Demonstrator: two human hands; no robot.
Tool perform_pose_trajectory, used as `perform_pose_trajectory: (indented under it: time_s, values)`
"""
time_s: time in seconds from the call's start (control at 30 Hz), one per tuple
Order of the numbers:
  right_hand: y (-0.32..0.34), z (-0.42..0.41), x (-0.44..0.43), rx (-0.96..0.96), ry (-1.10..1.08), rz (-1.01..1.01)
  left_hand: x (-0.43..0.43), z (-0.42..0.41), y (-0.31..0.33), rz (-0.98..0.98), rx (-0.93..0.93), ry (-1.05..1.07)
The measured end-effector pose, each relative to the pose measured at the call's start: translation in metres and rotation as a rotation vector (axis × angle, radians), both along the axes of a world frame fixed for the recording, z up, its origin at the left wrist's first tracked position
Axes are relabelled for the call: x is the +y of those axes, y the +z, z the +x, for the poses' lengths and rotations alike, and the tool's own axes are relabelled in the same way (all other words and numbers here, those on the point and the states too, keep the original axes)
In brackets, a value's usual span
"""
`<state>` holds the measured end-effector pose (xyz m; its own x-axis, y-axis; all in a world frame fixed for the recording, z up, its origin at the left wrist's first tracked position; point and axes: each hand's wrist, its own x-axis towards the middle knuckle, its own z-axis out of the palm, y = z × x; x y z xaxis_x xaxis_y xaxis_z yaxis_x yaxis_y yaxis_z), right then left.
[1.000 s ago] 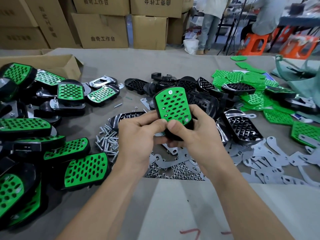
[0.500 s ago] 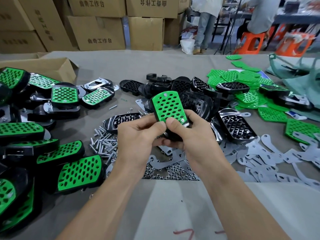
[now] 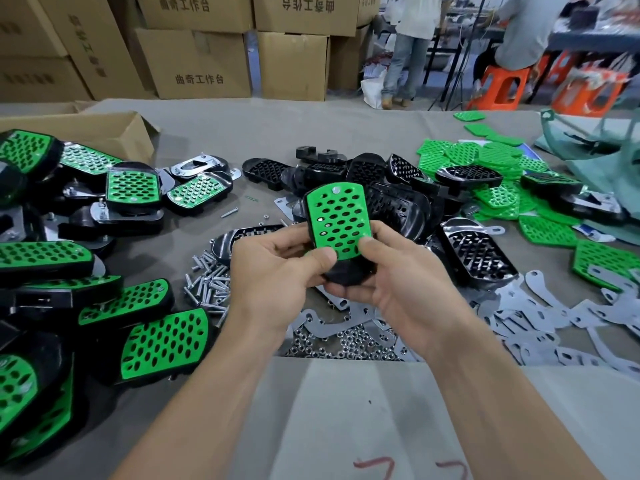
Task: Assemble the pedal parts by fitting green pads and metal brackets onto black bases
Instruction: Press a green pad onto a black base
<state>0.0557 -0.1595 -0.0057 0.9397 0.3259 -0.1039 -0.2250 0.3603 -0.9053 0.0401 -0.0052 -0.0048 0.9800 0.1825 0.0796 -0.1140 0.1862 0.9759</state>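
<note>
From the head camera, the left hand (image 3: 277, 271) and the right hand (image 3: 405, 289) meet above the middle of the tabletop (image 3: 207, 126). Each grip is closed on one pedal: both thumbs press the lower end of a green pad (image 3: 337, 216), and the fingers curl under its black base (image 3: 346, 276). The pad sits on the base with its far end tilted up and away. A screw head shows near the pad's top edge; whether a bracket is fitted beneath cannot be seen.

The work looks partly done. A heap of finished pedals (image 3: 166, 344), green on black, fills the left side. Plenty remains:
- bare black bases (image 3: 478, 254) just beyond and right of the hands
- loose green pads (image 3: 498, 157) further right
- flat metal brackets (image 3: 540, 306) spread near the right forearm
- screws (image 3: 207, 282) beside the left hand
- nuts (image 3: 346, 344) below the wrists

This pedal likely needs its pad seated and fastened before joining the heap.
</note>
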Motion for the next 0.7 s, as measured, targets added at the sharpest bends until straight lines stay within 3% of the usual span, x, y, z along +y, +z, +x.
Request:
perform_pose_trajectory:
  time_s: [0.13,0.3,0.5,0.7]
  values:
    - [-0.004,-0.003,0.009,-0.043,-0.103,-0.118,0.000,0.003,-0.003,0.056,0.066,0.030]
    - [-0.008,-0.002,0.013,-0.222,-0.291,-0.400,0.006,0.004,-0.003,-0.025,0.160,-0.106]
    - [-0.004,0.000,0.004,-0.319,-0.235,-0.461,0.008,0.005,-0.002,-0.041,0.148,-0.136]
    - [-0.003,-0.007,0.013,-0.187,-0.185,-0.330,0.012,0.006,-0.002,0.052,0.160,-0.055]
